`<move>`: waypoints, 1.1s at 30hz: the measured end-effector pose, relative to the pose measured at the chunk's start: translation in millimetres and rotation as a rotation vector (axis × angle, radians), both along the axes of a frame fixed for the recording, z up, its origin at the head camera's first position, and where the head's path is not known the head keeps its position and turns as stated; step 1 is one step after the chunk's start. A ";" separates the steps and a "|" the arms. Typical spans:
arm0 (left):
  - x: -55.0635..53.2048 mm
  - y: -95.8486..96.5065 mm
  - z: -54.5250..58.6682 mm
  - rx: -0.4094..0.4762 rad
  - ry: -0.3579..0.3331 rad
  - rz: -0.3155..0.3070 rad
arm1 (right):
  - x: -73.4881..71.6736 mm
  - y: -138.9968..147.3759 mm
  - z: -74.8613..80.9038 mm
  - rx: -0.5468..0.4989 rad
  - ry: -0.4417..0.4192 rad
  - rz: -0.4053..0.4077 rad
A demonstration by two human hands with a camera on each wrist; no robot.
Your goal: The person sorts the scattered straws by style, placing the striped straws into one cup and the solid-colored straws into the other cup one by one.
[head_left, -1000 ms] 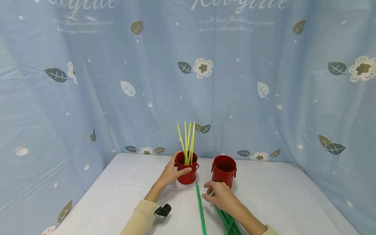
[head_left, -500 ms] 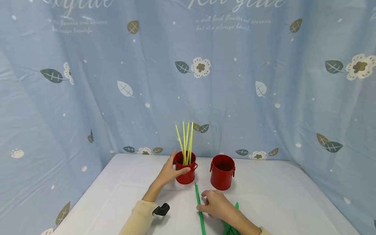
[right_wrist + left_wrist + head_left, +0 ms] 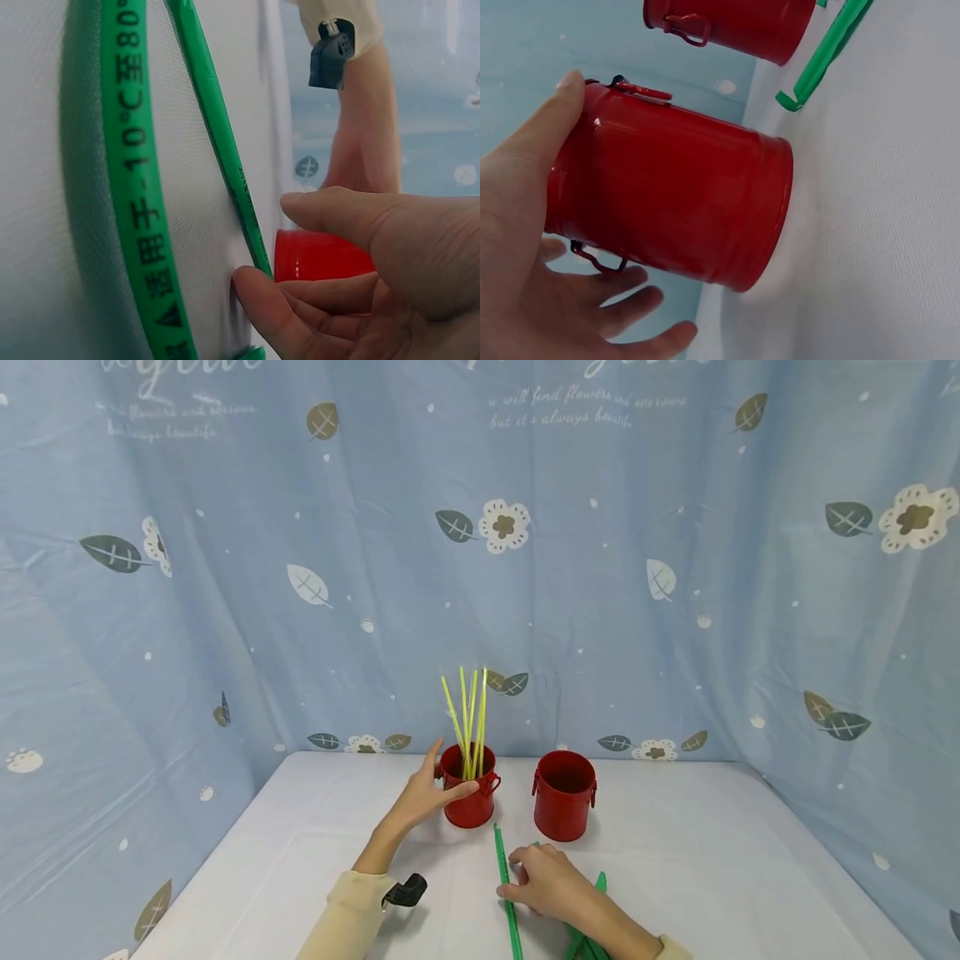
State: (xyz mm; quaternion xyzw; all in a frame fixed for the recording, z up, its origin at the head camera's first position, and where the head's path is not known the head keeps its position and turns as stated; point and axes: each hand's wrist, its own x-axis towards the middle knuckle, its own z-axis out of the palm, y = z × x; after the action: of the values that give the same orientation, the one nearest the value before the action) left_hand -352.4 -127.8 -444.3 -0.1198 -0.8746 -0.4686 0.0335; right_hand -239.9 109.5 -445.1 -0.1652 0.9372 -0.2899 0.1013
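Note:
My left hand (image 3: 414,798) sits around the left red bucket (image 3: 675,184), which holds several yellow straws (image 3: 467,727). In the left wrist view the thumb lies along the bucket's rim, while the other fingers spread loosely past its far side. My right hand (image 3: 551,881) is low over the table beside a single green wrapped straw (image 3: 502,860). The right wrist view shows thumb and index finger parted, the index fingertip right by this straw (image 3: 225,150). Another green strip with printed characters (image 3: 135,180) runs close to the camera. More green straws (image 3: 588,943) lie partly hidden under the right forearm.
A second red bucket (image 3: 564,810) stands upright to the right, with no straws showing in it. White cloth covers the table (image 3: 712,860). A blue patterned curtain (image 3: 397,610) hangs behind and at both sides.
My right hand has moved down and left from in front of the right bucket to the single green straw. My left hand stays at its bucket, its index finger now straighter. The view shifts slightly.

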 end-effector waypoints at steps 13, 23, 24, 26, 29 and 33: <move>11.8 8.9 36.8 -0.022 0.238 0.064 | -1.2 -1.2 -2.0 0.001 -0.001 -0.002; 34.2 68.9 55.4 -0.091 0.629 -0.075 | -1.3 -1.9 -3.5 -0.043 0.003 0.038; 35.5 74.8 55.5 -0.104 0.623 -0.094 | -1.3 -1.4 -3.8 -0.046 0.009 0.045; 36.9 85.5 54.8 -0.130 0.598 -0.133 | -1.1 -0.6 -4.4 -0.053 0.024 0.058; 37.3 99.0 53.7 -0.162 0.537 -0.185 | -0.9 0.3 -5.2 -0.064 0.038 0.072; 32.9 114.0 50.0 -0.182 0.410 -0.227 | -2.1 1.2 -5.5 -0.060 0.050 0.074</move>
State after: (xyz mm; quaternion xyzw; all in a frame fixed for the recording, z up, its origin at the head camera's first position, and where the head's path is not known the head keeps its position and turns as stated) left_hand -319.6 -13.8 -394.3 -0.3123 -0.8690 -0.3547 0.1464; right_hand -242.1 110.7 -450.5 -0.2098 0.9236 -0.3097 0.0835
